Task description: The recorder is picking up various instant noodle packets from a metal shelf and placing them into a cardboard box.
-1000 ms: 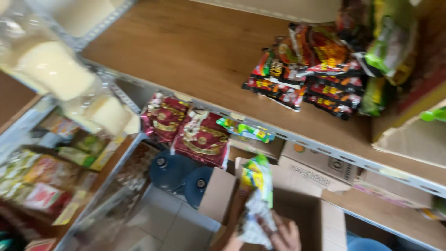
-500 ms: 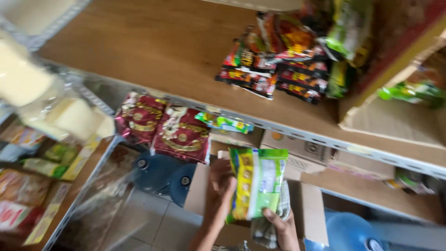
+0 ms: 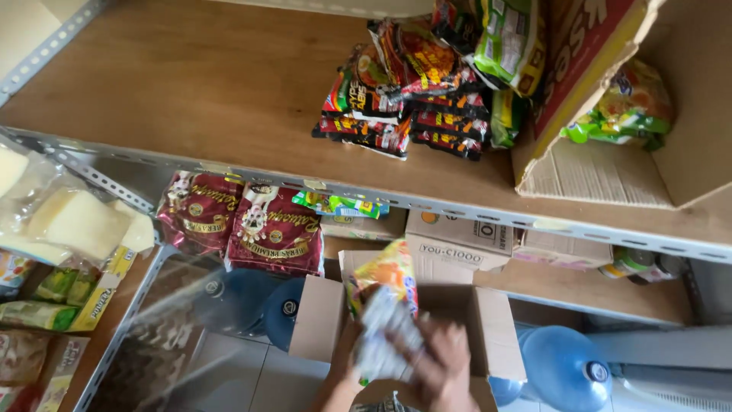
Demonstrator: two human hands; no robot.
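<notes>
Both my hands are low in the middle of the view, over an open cardboard box (image 3: 320, 317) on the floor. My right hand (image 3: 441, 358) is blurred and grips a bundle of snack packets (image 3: 385, 305) from the right: an orange and yellow one on top, a white one below. My left hand (image 3: 345, 365) is mostly hidden behind the bundle's left side and seems to hold it too. The bundle stands upright, just below the edge of the wooden shelf (image 3: 229, 99).
The shelf carries a pile of red and black packets (image 3: 404, 107), green packets (image 3: 503, 46) and a tipped cardboard box (image 3: 595, 164). Below are dark red bags (image 3: 244, 225), small cartons (image 3: 457, 240) and blue water jugs (image 3: 564, 366). Clear bags of pale blocks (image 3: 72, 221) hang left.
The green and yellow packet held up half a second ago is gone; my hands have dropped lower and now hold an orange and white bundle over the box. The view has shifted left.
</notes>
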